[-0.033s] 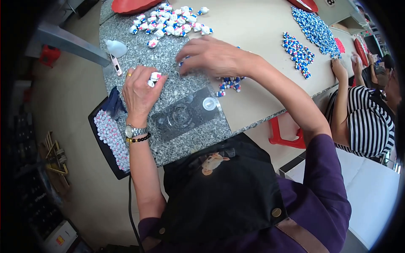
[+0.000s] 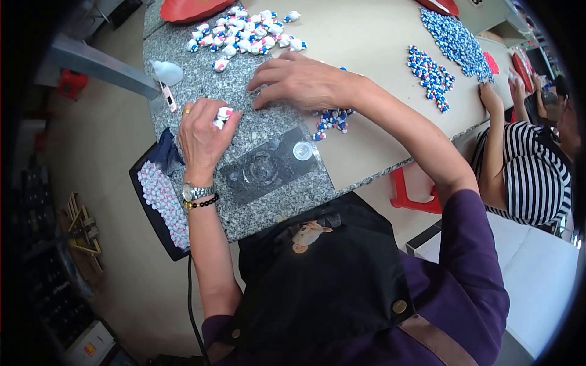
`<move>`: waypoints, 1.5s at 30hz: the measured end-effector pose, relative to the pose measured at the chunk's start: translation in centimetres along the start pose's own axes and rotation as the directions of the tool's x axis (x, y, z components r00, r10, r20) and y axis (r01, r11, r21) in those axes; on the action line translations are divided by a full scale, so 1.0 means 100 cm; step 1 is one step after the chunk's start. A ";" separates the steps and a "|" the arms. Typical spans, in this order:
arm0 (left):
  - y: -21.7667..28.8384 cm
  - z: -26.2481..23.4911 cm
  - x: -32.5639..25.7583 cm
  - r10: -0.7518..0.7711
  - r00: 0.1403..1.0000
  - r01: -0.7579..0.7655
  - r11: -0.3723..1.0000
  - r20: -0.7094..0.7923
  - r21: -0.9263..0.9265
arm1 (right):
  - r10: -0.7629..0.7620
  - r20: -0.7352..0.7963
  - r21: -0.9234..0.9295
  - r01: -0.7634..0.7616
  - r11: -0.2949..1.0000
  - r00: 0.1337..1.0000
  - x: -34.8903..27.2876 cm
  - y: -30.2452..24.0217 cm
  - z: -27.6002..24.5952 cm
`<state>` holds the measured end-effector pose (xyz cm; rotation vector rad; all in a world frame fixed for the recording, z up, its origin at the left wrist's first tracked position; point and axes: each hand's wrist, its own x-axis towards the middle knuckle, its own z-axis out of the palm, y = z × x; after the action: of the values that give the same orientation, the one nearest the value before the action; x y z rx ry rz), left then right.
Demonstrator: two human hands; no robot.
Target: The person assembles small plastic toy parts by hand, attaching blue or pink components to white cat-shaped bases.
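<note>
Pinching a small white figurine (image 2: 223,114) in a closed grip, your left hand (image 2: 200,135) sat on the near-left tabletop (image 2: 268,201), while your right hand (image 2: 302,80) lay flat and empty, fingers spread, just right of it. The white figurine pile (image 2: 247,33) lay farther away; a dark tray (image 2: 160,201) of pale pieces sat at the near-left edge.

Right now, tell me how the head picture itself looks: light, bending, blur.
Head view: even, soft light with faint shadows; the granite table edge bows with fisheye bending; the rim falls off to black; the left hand and right hand are fairly sharp, while the co-worker's striped top smears near the edge.
</note>
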<state>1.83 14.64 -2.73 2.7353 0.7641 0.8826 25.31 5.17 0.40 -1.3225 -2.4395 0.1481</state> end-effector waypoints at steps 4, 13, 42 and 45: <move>0.001 -0.002 -0.002 0.020 1.000 -0.020 1.000 0.002 -0.018 | 0.049 0.107 -0.137 -0.034 0.990 0.993 0.003 0.016 0.015; 0.005 -0.001 -0.002 0.036 0.999 -0.033 0.997 0.037 -0.070 | 0.111 0.097 -0.011 -0.111 0.994 0.989 -0.058 0.005 -0.015; -0.010 -0.041 -0.049 -0.456 0.849 0.523 0.793 0.266 -0.311 | 0.564 -0.477 0.337 -0.452 0.826 0.674 -0.037 0.009 -0.005; -0.007 -0.036 -0.059 -0.255 0.961 0.272 0.945 0.111 -0.181 | 0.820 -0.168 0.848 -0.344 0.403 0.547 -0.048 -0.027 -0.023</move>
<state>-4.63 12.20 -3.00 2.4121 0.9449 0.7336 26.38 -0.52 2.00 -1.4835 -1.0052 0.7398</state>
